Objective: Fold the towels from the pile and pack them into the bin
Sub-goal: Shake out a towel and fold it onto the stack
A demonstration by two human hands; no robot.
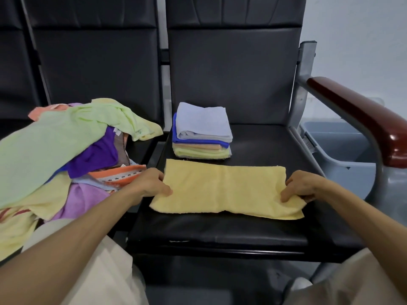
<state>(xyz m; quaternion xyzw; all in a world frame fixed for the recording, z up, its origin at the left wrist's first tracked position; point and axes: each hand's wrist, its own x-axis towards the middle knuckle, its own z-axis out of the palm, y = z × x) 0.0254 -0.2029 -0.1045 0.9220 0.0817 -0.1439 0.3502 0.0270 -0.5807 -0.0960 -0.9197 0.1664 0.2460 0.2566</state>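
Over the lap (105, 271), the left hand (152, 183) and right hand (306, 186) each pinch a short end of the yellow towel (224, 190), flat on the seat (220, 230), its length running between their fingers (the bin (334, 148) sits beyond the right hand), ready, I'd guess, to fold end to end.

Both forearms (92, 230) are bare from the wrists down to the lower edge of the view, and the left hand (152, 183) and the right hand (304, 186) are bare too. Pale cream cloth covers the left leg (105, 271), smooth and matt, with a few soft creases along its inner side. The same cream cloth covers the right leg (352, 282) in the lower right corner. Whether it is trousers or shorts cannot be told. A small pale rounded shape (297, 283) beside the right leg is too blurred to identify.
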